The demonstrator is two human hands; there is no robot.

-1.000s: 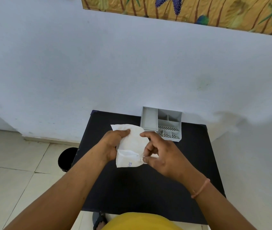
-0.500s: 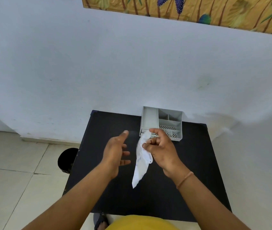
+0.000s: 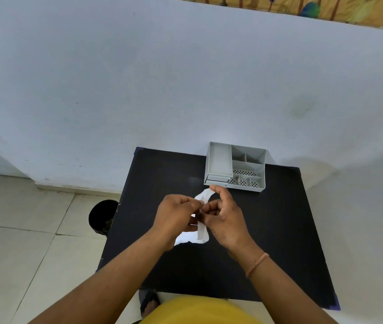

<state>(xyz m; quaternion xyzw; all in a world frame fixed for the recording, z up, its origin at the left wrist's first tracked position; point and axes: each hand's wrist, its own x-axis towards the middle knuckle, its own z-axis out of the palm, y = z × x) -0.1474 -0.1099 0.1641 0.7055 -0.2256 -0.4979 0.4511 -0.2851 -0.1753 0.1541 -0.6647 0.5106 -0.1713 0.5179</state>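
A thin white paper packet (image 3: 202, 233) hangs between my hands above the black table (image 3: 267, 230). My left hand (image 3: 176, 216) pinches its upper edge with curled fingers. My right hand (image 3: 224, 218) pinches the same packet from the right side, thumb raised near its top end. The packet's upper tip curls up behind my right thumb, and its lower part droops below both hands. Much of the middle is hidden by my fingers.
A grey plastic organiser (image 3: 236, 166) with several compartments stands at the table's far edge against the white wall. A black bin (image 3: 102, 217) sits on the tiled floor left of the table. My yellow shirt fills the bottom edge.
My left hand, open half a second ago, has come back and taken hold of the packet beside my right hand. The packet, held flat a second ago, now hangs narrow and crumpled.
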